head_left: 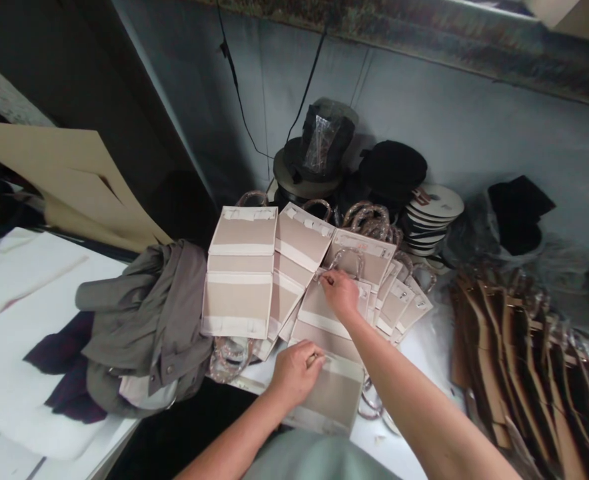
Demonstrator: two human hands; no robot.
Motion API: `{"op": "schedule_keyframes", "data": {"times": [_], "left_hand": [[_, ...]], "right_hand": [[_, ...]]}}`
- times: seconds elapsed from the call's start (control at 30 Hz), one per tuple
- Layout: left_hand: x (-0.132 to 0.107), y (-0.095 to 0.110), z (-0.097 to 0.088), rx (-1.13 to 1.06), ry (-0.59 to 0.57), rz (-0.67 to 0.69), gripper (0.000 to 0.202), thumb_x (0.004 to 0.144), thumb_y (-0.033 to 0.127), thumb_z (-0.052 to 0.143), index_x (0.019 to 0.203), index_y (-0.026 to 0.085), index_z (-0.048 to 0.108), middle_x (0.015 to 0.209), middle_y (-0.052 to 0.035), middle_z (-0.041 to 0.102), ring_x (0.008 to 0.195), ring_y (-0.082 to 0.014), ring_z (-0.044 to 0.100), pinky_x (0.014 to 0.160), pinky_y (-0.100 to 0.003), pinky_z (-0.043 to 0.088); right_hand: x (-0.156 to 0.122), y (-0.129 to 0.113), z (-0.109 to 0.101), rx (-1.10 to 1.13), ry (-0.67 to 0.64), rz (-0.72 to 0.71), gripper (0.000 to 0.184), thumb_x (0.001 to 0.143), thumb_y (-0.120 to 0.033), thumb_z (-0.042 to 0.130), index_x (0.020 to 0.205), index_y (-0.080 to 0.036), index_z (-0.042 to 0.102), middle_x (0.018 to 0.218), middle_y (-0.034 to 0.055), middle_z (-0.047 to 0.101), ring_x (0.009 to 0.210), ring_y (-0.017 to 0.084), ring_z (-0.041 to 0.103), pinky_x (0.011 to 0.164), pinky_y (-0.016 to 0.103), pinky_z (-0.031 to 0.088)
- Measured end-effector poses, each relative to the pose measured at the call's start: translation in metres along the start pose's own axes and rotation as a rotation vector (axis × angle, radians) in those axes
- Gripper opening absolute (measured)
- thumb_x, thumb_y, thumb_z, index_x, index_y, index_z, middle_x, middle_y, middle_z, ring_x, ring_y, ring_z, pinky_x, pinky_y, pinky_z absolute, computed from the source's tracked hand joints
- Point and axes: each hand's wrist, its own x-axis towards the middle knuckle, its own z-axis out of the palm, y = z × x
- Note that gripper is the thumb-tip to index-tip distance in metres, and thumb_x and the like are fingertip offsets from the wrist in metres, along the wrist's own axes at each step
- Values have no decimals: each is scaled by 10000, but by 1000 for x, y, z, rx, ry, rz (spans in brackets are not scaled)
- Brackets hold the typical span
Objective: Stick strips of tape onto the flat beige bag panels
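I have both hands on a long beige panel with paler bands across it (337,397), which lies sloping on the white tabletop (427,360) right in front of me. My left hand (292,373) is curled narrow over the panel's left edge; a small brownish bit shows at its fingers, and I cannot tell what it is or whether I have hold of it. My right hand (343,293) has its fingertips drawn close together at the panel's far end, by a looped handle in clear wrapping (347,257); whether they grip anything, I cannot tell.

Left of the panel are similar beige banded pieces (239,303), overlapping like a fan, and more pale pieces (397,300) spread to its right. Beyond the panel sit a bunch of brown plastic-wrapped loops (367,217), a stack of white-sided spools (434,207) and a wide black roll (394,167). Well to the panel's left, a crumpled grey-brown garment with snap buttons (174,320) lies heaped. Well to the panel's right stands a packed row of brown and black flat pieces (519,360)
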Motion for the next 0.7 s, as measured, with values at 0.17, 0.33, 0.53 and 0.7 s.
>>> {"op": "schedule_keyframes", "data": {"times": [0.17, 0.33, 0.53, 0.7], "left_hand": [[1, -2, 1, 3, 9, -17, 113, 906, 268, 628, 862, 246, 729, 851, 2, 719, 823, -180, 670, 765, -268, 431], [-1, -1, 1, -27, 18, -32, 105, 895, 259, 634, 842, 244, 724, 842, 10, 718, 821, -175, 670, 756, -261, 430], [1, 4, 2, -47, 31, -42, 113, 886, 261, 629, 833, 237, 726, 846, 4, 722, 816, -176, 670, 760, -271, 434], [-5, 10, -6, -73, 99, -18, 166, 899, 287, 598, 788, 226, 706, 828, -16, 700, 818, -191, 663, 779, -297, 471]], "right_hand": [[9, -1, 2, 269, 78, 163, 303, 848, -367, 673, 1132, -269, 708, 949, 47, 722, 879, 245, 644, 755, 321, 449], [22, 16, -14, 802, 83, 297, 382, 840, -561, 617, 931, -195, 678, 777, 60, 705, 693, 229, 662, 627, 331, 531], [29, 24, -27, 1190, -104, 327, 364, 741, -528, 745, 853, -186, 690, 900, 124, 770, 887, 287, 748, 796, 410, 599], [6, 27, -49, 1015, 145, 171, 416, 833, -564, 644, 1001, -196, 742, 1056, 95, 780, 1042, 271, 687, 916, 396, 544]]}}
